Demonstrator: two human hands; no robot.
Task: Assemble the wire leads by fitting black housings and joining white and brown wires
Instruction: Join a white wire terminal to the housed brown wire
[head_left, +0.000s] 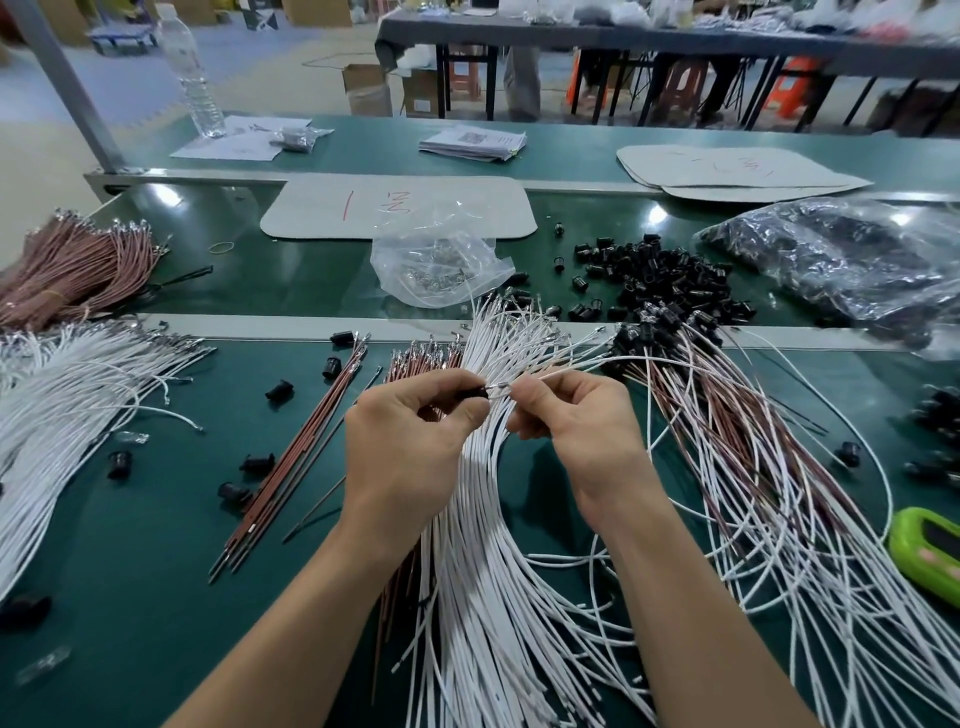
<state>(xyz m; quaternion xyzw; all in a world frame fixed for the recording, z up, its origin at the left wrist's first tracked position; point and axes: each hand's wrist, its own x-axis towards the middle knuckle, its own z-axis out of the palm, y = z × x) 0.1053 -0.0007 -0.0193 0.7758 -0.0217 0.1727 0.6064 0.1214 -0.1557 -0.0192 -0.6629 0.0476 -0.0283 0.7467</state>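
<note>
Black housing (475, 393): pinched in the left hand (415, 431), over the middle of the bench's near strip, mouth apparently facing right. White wire (623, 358): pinched by the right hand (576, 421), its metal tip pointing left at the housing, touching it or just short; both lie along one left-right line. Clear bag (436, 260), mid-bench: small metal terminals. Large bag (831, 254), far right edge: black parts, probably housings. Loose housings (670, 275) between the bags.

Only the person's two forearms and hands show: bare forearms, uncovered down to the bottom edge, ending in a bare left hand (410, 431) and a bare right hand (576, 421).
</note>
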